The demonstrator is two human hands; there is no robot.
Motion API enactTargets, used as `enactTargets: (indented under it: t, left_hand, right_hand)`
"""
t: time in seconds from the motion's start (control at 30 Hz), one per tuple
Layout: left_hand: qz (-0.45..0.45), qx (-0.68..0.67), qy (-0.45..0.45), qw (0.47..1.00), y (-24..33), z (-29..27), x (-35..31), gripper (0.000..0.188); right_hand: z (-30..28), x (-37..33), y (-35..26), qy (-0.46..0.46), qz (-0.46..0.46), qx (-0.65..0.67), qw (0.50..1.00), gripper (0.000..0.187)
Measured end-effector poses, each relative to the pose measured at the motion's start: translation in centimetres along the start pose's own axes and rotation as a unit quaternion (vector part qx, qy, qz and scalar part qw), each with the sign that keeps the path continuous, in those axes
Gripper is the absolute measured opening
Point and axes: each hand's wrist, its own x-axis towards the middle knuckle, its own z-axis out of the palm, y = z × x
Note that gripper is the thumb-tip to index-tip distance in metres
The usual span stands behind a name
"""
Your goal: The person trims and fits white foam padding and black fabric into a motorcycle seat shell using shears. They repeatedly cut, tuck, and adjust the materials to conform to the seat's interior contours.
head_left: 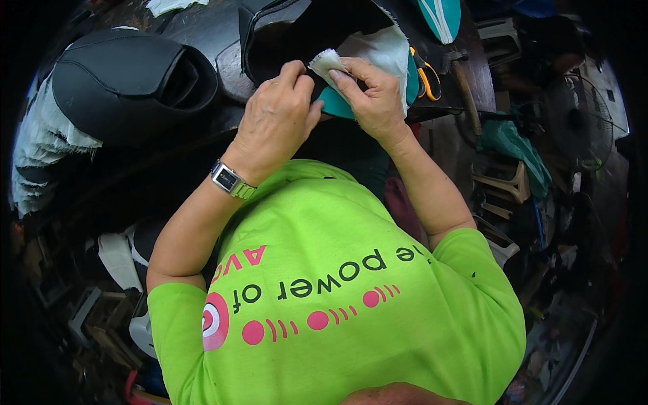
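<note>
Presently, close two-handed finger work.
Left hand (278,111): fingers curled, grip indeterminable. Right hand (368,94): thumb and forefinger pinch a frayed off-white cloth (326,62) beside a curved teal panel (334,103) and open black shell (337,27). Uneven pulling could unravel the cloth's edge.

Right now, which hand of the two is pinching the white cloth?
The right hand, which pinches a fold of the white cloth; the left hand, with the wristwatch, is apart from that fold.
</note>
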Motion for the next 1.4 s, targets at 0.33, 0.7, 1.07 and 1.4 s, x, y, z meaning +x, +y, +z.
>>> enactTargets:
  t: [0.33, 0.7, 1.07, 1.4]
  left_hand:
    - [0.07, 0.188, -0.029, 0.979, 1.8, 1.2, 0.6, 0.012]
    - [0.028, 0.033, 0.089, 0.995, -1.8, 1.0, 0.5, 0.035]
    - [0.103, 0.017, 0.088, 0.991, -3.4, 0.4, 0.2, 0.034]
    - [-0.019, 0.001, 0.119, 0.993, -2.6, 1.7, 0.9, 0.014]
  right_hand:
    - [0.1, 0.2, 0.3, 0.002, -0.003, 0.007, 1.0, 0.022]
    - [0.1, 0.3, -0.1, -0.01, 0.011, 0.022, 1.0, 0.023]
    - [-0.1, 0.4, 0.5, -0.023, 0.009, 0.025, 0.999, 0.023]
    - [0.0, 0.2, 0.2, -0.046, -0.023, -0.059, 0.997, 0.027]
